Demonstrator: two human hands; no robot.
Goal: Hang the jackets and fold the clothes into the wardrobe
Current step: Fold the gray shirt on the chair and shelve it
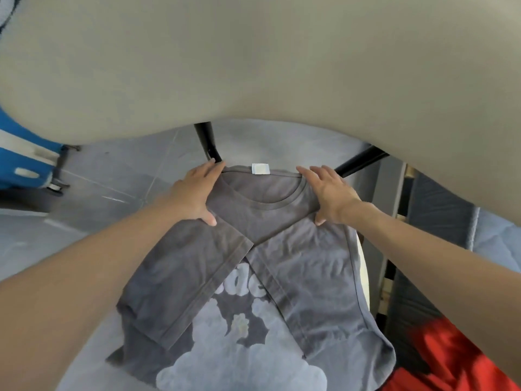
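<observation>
A grey T-shirt (307, 280) with a pale cloud print lies face up in front of me, both sleeves folded inward so they cross over the chest. A white label (260, 168) shows at the back of its collar. My left hand (194, 193) lies flat on the shirt's left shoulder, fingers straight along the edge and thumb pressing on the folded sleeve. My right hand (328, 193) presses the right shoulder the same way, fingers toward the collar.
A large beige surface (253, 57) fills the upper view, close to the camera. Black metal legs (208, 142) stand just beyond the collar on grey tiled floor (118, 176). A blue case (22, 159) sits at left. Red cloth (445, 359) lies at lower right.
</observation>
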